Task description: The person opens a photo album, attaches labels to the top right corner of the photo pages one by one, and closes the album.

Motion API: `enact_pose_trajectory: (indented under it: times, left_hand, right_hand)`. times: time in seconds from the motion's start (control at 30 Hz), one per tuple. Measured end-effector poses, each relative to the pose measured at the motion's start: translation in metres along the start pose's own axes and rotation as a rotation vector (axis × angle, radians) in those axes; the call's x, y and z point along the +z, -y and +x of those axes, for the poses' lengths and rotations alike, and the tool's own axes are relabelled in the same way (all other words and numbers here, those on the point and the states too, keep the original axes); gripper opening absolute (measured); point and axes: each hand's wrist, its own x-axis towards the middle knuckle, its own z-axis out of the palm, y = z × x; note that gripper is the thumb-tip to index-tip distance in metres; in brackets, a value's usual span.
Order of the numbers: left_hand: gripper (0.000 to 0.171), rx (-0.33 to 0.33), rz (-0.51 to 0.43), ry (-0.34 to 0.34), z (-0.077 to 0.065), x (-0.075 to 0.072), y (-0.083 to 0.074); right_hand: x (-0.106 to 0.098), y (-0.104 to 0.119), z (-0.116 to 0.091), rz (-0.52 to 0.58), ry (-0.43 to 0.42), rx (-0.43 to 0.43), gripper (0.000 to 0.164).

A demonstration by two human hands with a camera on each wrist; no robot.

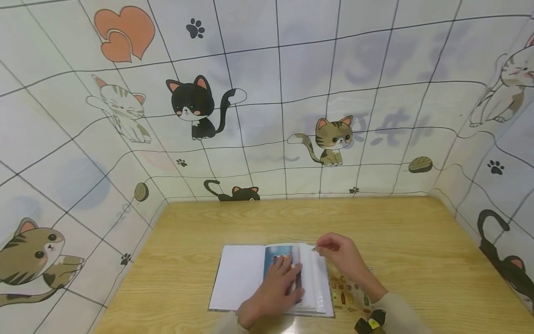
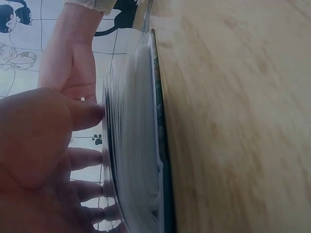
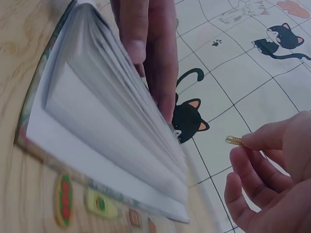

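Observation:
A photo album [image 1: 238,276] lies open on the table, its white inside cover to the left and a thick stack of clear-sleeved pages to the right. My left hand [image 1: 278,284] rests with spread fingers on a page bearing a blue-toned photo [image 1: 270,255], hiding much of it. Above the album's upper right corner, my right hand [image 1: 340,254] pinches a small yellowish piece [image 3: 233,140] between thumb and forefinger; it looks like a sticker, but its picture cannot be made out. Partly under the right forearm is a clear sheet of food stickers [image 1: 343,297], beside the album.
The wooden table [image 1: 187,222] is enclosed by a white gridded wall covering [image 1: 258,93] with cartoon cats at the back and both sides. A black object with a yellow mark [image 1: 371,322] sits by the right cuff.

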Motion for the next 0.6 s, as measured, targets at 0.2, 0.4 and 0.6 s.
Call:
enact_pose_trajectory:
  times: [0.2, 0.4, 0.6]
  left_hand:
    - [0.058, -0.026, 0.092, 0.04, 0.001, 0.005, -0.002]
    - [0.057, -0.004, 0.181, 0.059, 0.001, 0.007, -0.006]
    - [0.056, -0.011, 0.207, 0.074, -0.001, 0.005, -0.009]
  right_hand:
    - [0.015, 0.001, 0.007, 0.105, -0.006, 0.096, 0.012]
    - [0.029, 0.001, 0.013, 0.231, -0.036, 0.204, 0.015]
    - [0.043, 0.0, 0.017, 0.292, -0.053, 0.265, 0.019]
